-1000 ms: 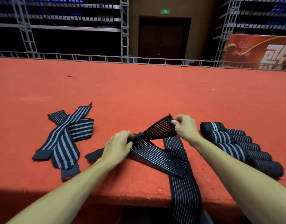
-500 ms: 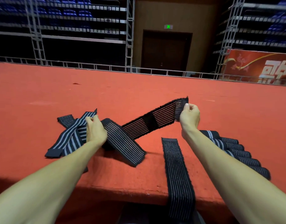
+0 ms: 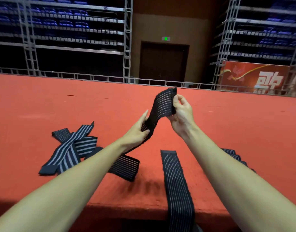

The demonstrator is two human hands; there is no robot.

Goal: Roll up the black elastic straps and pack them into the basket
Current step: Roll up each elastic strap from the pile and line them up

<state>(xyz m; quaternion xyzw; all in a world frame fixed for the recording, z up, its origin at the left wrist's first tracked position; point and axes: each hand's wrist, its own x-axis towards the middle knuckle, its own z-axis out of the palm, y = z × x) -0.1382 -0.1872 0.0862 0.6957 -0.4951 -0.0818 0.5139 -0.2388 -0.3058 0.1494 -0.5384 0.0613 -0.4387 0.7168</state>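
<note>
Both hands are up off the red platform (image 3: 244,128) with one black strap (image 3: 162,108) between them; the right hand (image 3: 181,115) pinches its top end, thumb and fingertips curled onto the fabric, holding it raised and nearly upright; the left hand (image 3: 137,133) grips the same strap lower down, thumb on the near face, fingers long and fairly straight behind it; from there the strap drops under the left forearm, and its loose tail lies on the platform. To the left, a crossed pile of flat straps (image 3: 68,151) lies on the red surface, well apart from the hands; near the middle, another long strap (image 3: 176,181) lies flat and hangs over the near edge; behind the right forearm, a few more striped straps (image 3: 231,152) peek out, mostly hidden.
</note>
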